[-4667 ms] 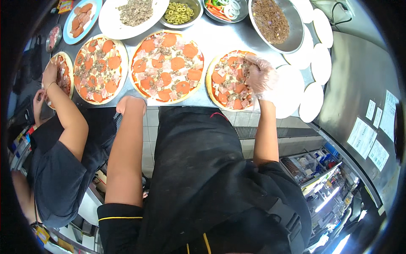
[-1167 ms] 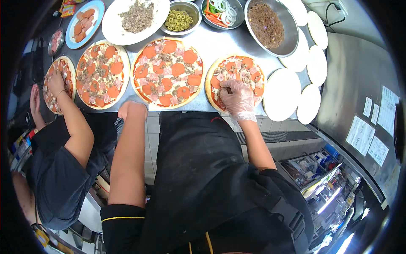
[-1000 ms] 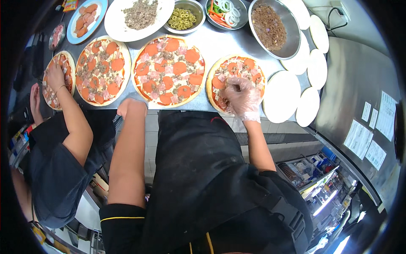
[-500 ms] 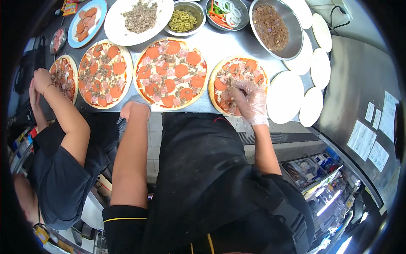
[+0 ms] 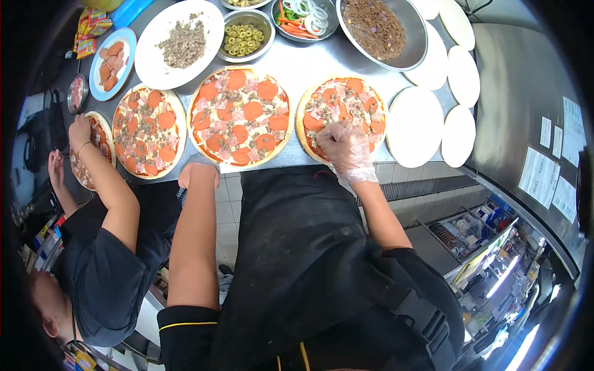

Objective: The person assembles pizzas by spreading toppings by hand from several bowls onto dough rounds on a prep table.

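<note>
My right hand (image 5: pixel 344 147), in a clear plastic glove, hovers over or touches the near part of the rightmost topped pizza (image 5: pixel 343 93). Its fingers are bunched together and pointed down, and what they hold is hidden beneath them. That pizza carries sausage slices, pink ham pieces and brown crumbled meat over cheese and red sauce. My left hand (image 5: pixel 198 175) rests at the counter's near edge, by the lower left of a larger pizza (image 5: pixel 240 117) with similar toppings. Its fingers are bent out of sight.
Along the back stand a white plate of crumbled meat (image 5: pixel 150 68), sliced olives (image 5: pixel 241 42), a vegetable bowl (image 5: pixel 303 20) and a steel bowl of brown mince (image 5: pixel 380 28). White discs (image 5: pixel 416 127) lie at right. On the left, a co-worker's hand (image 5: pixel 80 131) reaches over another pizza.
My right hand has shifted toward the near left part of the pizza, its fingers drawn in more tightly. The camera view has shifted slightly. The co-worker's hands have moved apart.
</note>
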Available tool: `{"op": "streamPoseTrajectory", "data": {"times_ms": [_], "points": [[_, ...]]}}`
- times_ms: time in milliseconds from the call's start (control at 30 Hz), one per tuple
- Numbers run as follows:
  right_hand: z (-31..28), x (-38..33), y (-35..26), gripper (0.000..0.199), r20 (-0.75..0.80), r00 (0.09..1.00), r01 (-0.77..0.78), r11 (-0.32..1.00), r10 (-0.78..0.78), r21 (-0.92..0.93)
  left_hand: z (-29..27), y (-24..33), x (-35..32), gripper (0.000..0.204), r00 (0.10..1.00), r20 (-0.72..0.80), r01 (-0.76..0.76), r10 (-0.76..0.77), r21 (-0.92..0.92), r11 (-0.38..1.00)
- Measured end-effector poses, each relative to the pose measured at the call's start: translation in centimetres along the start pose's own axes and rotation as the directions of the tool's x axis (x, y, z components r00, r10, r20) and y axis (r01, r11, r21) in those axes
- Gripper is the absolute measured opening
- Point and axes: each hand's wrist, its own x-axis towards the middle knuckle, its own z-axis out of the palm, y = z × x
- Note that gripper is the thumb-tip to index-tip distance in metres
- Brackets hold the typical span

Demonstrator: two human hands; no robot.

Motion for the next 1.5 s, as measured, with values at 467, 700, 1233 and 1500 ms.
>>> {"op": "streamPoseTrajectory", "data": {"times_ms": [467, 700, 1233, 1500], "points": [[-3.7, -2.1, 4.4, 0.027, -0.075, 0.945, -0.271, 0.890, 0.319, 0.366, -0.2, -6.7, -15.2, 0.034, 0.973, -0.032, 0.084, -0.227, -0.873, 0.481], [-1.2, -0.5, -0.1, 0.024, -0.081, 0.995, 0.085, 0.921, -0.058, 0.381, -0.1, -6.6, -16.3, 0.038, 0.964, 0.004, 0.101, -0.267, -0.932, 0.349], [4.0, 6.1, -11.5, 0.016, -0.302, 0.849, 0.495, 0.851, -0.433, 0.172, 0.3, -7.0, -16.5, 0.034, 0.944, -0.187, 0.006, -0.273, -0.816, 0.578], [3.9, 7.6, -13.0, 0.020, -0.241, 0.864, 0.500, 0.806, -0.441, 0.316, 0.3, -6.5, -18.7, 0.042, 0.956, -0.054, 0.074, -0.287, -0.907, 0.415]]}}
